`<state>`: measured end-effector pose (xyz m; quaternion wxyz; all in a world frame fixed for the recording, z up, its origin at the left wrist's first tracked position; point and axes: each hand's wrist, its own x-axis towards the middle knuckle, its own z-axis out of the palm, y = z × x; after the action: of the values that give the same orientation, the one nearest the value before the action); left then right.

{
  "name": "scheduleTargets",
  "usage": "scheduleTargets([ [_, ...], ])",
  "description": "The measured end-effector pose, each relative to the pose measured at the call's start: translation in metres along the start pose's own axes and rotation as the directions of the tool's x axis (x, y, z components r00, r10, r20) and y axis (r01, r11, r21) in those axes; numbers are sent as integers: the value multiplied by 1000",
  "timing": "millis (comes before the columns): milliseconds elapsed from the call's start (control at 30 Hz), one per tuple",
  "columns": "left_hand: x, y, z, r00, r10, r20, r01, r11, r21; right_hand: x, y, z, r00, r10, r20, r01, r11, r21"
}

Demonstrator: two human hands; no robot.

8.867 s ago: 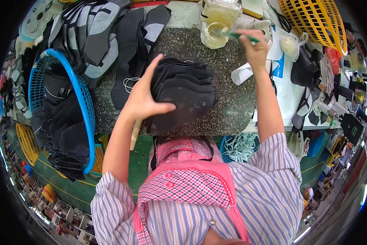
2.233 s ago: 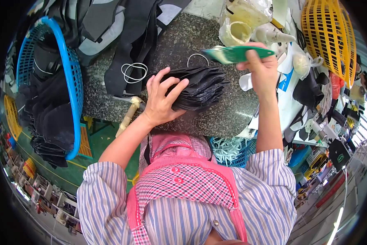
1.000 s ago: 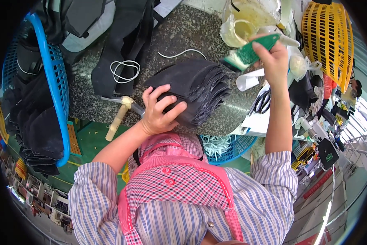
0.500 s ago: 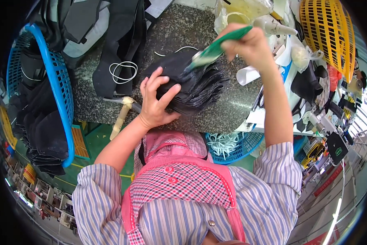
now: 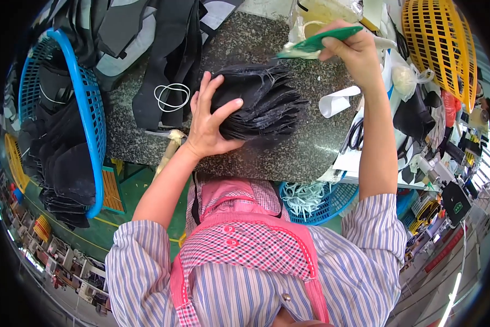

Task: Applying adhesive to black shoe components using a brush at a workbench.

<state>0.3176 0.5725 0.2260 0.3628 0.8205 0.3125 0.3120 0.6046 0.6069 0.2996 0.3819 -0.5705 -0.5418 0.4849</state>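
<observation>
Brush (image 5: 321, 42) lifted, right hand (image 5: 356, 57) pinching it; left hand (image 5: 208, 126) clasping stack (image 5: 261, 103); basket (image 5: 83, 103) holds pieces (image 5: 70, 177).

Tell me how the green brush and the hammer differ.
The green brush is held in the right hand; the hammer lies at the near edge of the table. The brush's handle is flat and green; the hammer's is tan and stick-like. Both are handled tools.
</observation>
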Motion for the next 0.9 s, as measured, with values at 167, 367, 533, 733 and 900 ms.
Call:
scheduleTargets([
  [167, 6, -13, 0, 996, 82, 33, -82, 997, -10, 17, -14, 28, 985, 29, 170, -29, 1000, 3],
  [367, 10, -15, -1, 996, 82, 41, -81, 997, -14, 4, -4, -5, 991, 121, 51, -111, 978, -174],
  [533, 20, -20, -2, 995, 87, 57, -85, 996, -36, 18, -2, 21, 998, -4, 69, 1, 999, 39],
  [733, 26, -18, -4, 993, 73, 94, -75, 997, 12, 4, 7, -10, 998, -7, -61, 9, 1000, 28],
  [900, 36, -19, -6, 990, 44, 137, -37, 998, -52, 20, 3, 13, 995, 69, 69, -61, 993, -106],
])
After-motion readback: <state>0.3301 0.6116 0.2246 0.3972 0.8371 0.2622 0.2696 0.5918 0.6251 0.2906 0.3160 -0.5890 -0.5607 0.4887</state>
